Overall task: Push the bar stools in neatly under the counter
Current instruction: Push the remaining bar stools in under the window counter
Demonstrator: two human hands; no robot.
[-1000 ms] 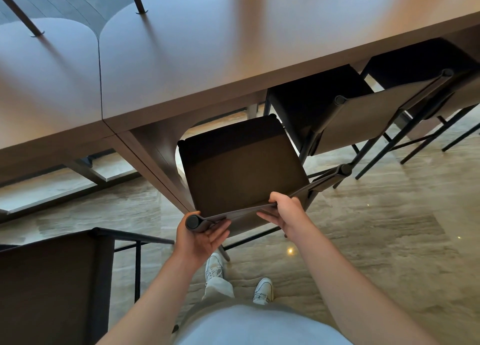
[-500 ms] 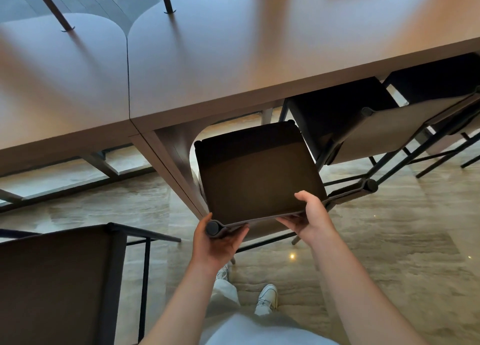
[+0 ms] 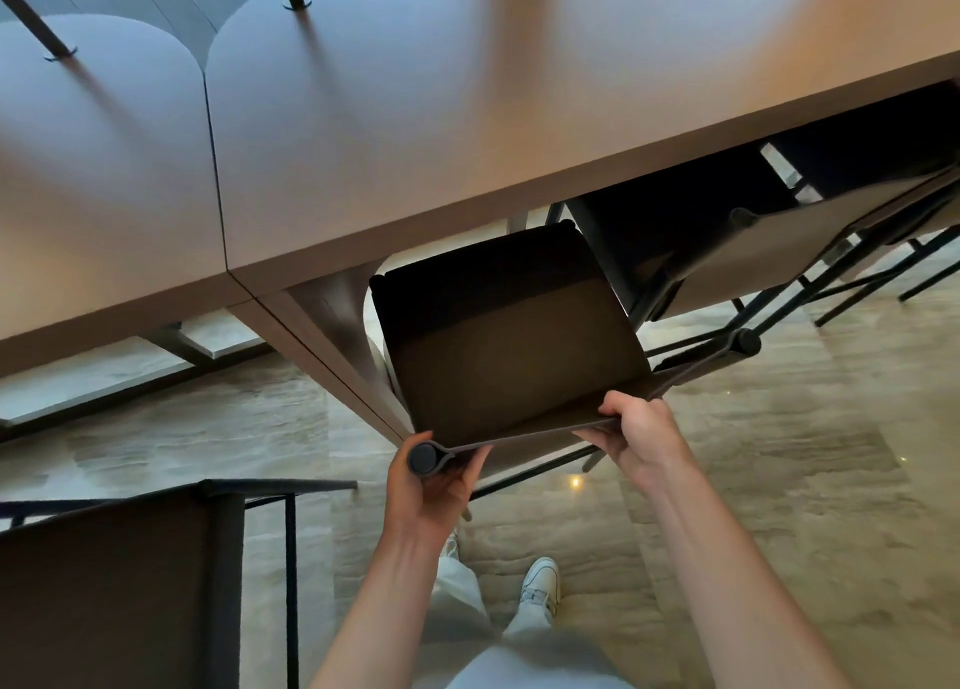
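A dark brown bar stool (image 3: 509, 345) stands in front of me, its seat front tucked under the wooden counter (image 3: 415, 132). My left hand (image 3: 434, 486) grips the left end of its backrest, around the round black post cap. My right hand (image 3: 636, 434) holds the backrest's top edge further right. Two more stools (image 3: 727, 252) sit under the counter to the right, the far one (image 3: 883, 169) mostly hidden.
Another dark stool (image 3: 119, 584) stands out from the counter at my lower left. A slanted counter leg (image 3: 332, 356) runs close to the held stool's left side. The floor is polished stone (image 3: 779, 480). My feet (image 3: 540, 579) are just behind the stool.
The stool has slid further in under the counter, with both hands staying on its backrest. My view has moved closer to the counter.
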